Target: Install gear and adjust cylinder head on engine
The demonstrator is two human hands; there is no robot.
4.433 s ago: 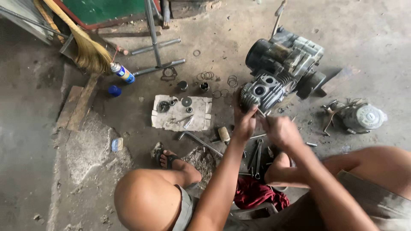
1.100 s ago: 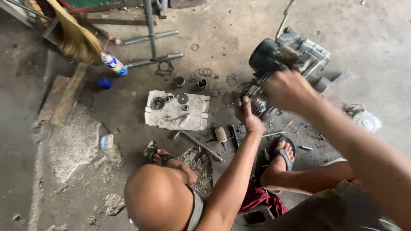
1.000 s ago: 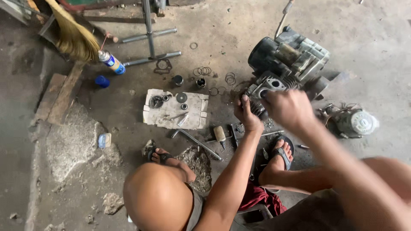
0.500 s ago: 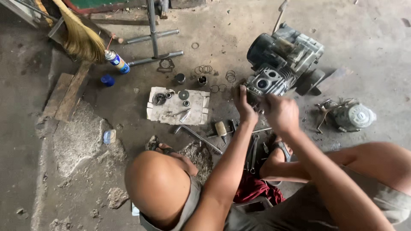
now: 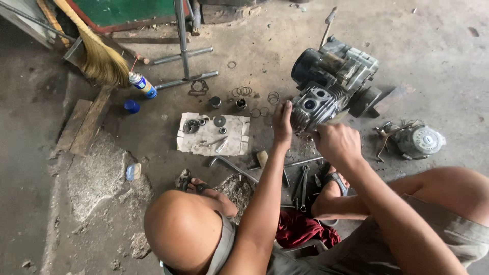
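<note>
Since a moment earlier the right hand (image 5: 336, 144) had dropped from the grey finned metal engine (image 5: 331, 84) on the concrete floor (image 5: 448, 56), closed, contents unclear, while the left hand (image 5: 281, 121) pressed open-fingered against its cylinder head (image 5: 313, 106).

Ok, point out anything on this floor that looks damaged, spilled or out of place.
The concrete floor is broken up at lower left, with loose rubble. Springs and rings lie scattered loose above the cardboard sheet, and a blue cap sits apart from its spray can. Both hands work at the engine.
</note>
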